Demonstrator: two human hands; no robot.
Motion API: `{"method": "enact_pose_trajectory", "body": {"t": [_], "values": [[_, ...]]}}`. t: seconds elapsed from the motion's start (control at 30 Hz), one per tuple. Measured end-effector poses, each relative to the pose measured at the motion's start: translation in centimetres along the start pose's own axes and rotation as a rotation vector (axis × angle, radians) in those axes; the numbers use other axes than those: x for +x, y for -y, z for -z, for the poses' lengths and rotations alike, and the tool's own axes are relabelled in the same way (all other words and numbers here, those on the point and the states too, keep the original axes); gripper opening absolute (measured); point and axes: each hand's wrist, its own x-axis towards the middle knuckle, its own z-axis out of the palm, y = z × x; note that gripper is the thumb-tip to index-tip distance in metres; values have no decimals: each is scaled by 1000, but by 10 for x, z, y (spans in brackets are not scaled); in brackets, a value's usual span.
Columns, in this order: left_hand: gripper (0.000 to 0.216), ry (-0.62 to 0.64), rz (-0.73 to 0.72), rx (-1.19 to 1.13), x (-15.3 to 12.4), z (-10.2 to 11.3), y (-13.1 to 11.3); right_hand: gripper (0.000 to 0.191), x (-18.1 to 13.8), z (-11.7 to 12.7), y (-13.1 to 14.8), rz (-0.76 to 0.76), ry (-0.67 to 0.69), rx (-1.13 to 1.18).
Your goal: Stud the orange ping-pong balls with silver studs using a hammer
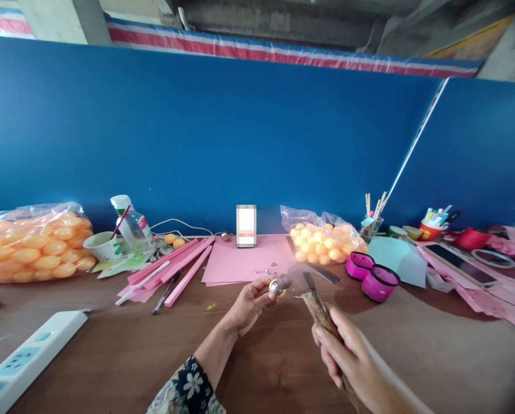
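In the head view, the fingertips of my left hand point(252, 302) pinch a small shiny silver ball point(276, 287) with a yellow-orange edge around it. My right hand point(347, 345) is wrapped round the wooden handle of a hammer point(316, 307). The hammer's head, smeared by motion, is right beside the silver ball; whether they touch I cannot tell. Just beyond my hands, small metal pieces point(263, 271) lie on pink paper sheets point(235, 261). Another shiny ball point(225, 236) sits at the paper's back edge.
Bags of orange balls stand at left point(37, 247) and behind the hammer point(320, 241). A white power strip point(37, 351) lies at front left, pink strips point(175, 267) nearer the middle. Magenta rings point(378, 283), a phone point(460, 263) and a pen cup point(432, 230) are at right. A blue partition point(240, 132) closes the back.
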Motion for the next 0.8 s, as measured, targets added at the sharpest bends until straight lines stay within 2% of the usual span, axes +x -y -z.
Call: {"method": "enact_pose_trajectory", "body": {"t": [0.1,0.23,0.3,0.4,0.5,0.6,0.8], "values": [[33,-4,-18,13,0,0,1,24,0,0,0,6,-27,0],[36,-20,8,38,1,1,3,24,1,1,1,-5,29,-46],[37,-66,26,23,2,3,4,28,2,2,1,-6,20,-32],[34,-199,13,-50,5,7,4,31,3,9,-5,12,-31,-31],[31,-318,-40,-127,8,10,2,35,5,23,-20,46,-131,-211],[31,-372,-104,-150,9,13,2,37,8,41,-42,126,-215,-469],[36,-439,-147,-61,11,17,5,29,18,68,-75,85,-215,-819]]}}
